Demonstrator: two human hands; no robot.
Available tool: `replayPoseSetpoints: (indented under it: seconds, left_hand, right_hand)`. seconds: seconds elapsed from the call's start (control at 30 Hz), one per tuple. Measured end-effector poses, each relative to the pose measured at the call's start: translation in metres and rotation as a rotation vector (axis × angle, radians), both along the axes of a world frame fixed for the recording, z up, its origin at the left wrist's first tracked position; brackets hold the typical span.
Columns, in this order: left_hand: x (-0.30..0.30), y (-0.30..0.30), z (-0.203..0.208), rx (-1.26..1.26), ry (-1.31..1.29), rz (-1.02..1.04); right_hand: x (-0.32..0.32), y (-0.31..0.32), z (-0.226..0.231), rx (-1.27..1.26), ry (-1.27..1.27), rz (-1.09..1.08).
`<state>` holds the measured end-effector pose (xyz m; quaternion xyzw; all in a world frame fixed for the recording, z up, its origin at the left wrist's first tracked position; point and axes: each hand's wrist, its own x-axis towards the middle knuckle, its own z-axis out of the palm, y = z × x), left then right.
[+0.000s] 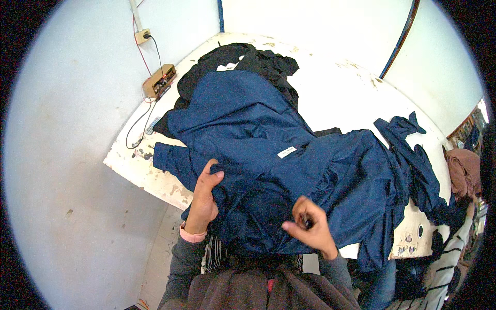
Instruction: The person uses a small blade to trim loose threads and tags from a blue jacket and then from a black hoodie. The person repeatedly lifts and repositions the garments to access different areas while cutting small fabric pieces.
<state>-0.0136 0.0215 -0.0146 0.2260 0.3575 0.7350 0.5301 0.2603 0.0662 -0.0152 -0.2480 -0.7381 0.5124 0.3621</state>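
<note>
A large navy blue garment with a small white label lies spread and wrinkled over the white table, its near part hanging down towards my lap. My left hand is at the garment's left side, thumb and finger closed on a bit of its cloth. Over the near part of the garment, my right hand is curled around a small dark object; its kind is hard to make out. Whether the right hand touches the cloth cannot be told.
Black cloth is heaped at the table's far end. A wooden box with wires stands by the left wall, its cable running to a socket. More navy cloth lies at right, near a brown bundle. The white table has chipped edges.
</note>
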Motion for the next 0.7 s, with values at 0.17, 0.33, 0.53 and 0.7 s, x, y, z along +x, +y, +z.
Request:
replayPoseSetpoints:
  seconds: [0.17,0.33,0.53,0.7]
  left_hand:
    - [0.015,-0.008,0.014,0.040,0.030,-0.160]
    - [0.014,-0.017,0.030,-0.051,0.554,-0.344]
    - [-0.088,-0.055,0.021,-0.011,0.610,-0.176]
    - [-0.141,-0.033,0.057,-0.308,1.167,-0.071]
  right_hand:
    - [-0.034,0.025,0.064,0.052,0.138,-0.109]
    - [-0.063,0.071,0.089,0.302,-0.072,0.171]
    - [-0.041,0.144,0.142,0.379,0.097,-0.309]
    - [0.046,0.212,0.188,0.705,0.408,-0.662]
